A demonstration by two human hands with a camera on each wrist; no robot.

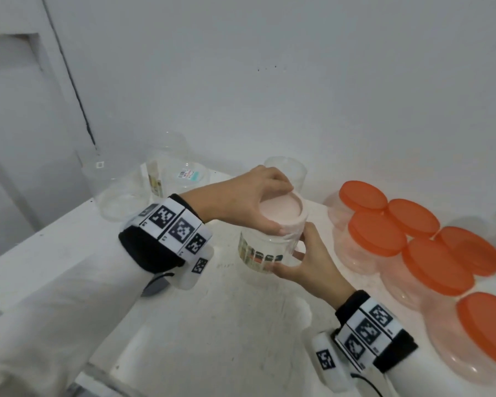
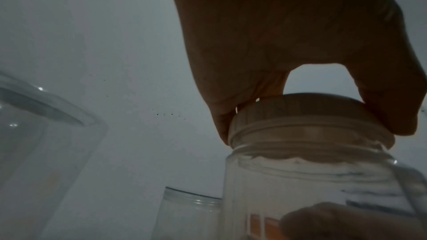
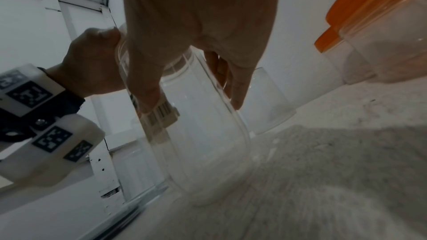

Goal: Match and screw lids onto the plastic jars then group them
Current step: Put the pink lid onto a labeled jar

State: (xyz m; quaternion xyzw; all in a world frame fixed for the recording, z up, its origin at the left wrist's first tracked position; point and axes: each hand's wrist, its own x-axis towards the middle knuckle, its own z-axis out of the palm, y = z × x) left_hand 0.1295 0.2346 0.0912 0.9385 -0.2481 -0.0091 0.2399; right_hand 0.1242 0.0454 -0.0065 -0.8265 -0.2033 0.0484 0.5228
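Observation:
A clear plastic jar [image 1: 262, 253] with a printed label stands in the middle of the white table. A pale pink lid [image 1: 281, 213] sits on its mouth. My left hand [image 1: 252, 199] grips the lid from above, with fingers and thumb curled round its rim [image 2: 300, 116]. My right hand [image 1: 304, 262] holds the jar body [image 3: 203, 134] from the right side, thumb and fingers wrapped round it. In the left wrist view the lid's threads [image 2: 309, 132] sit over the jar neck.
Several clear jars with orange lids [image 1: 407, 245] stand grouped at the right. Open clear jars [image 1: 118, 190] and a clear lid with a sticker [image 1: 188, 174] stand at the back left, another open jar [image 1: 287, 170] behind the hands. The wall is close behind.

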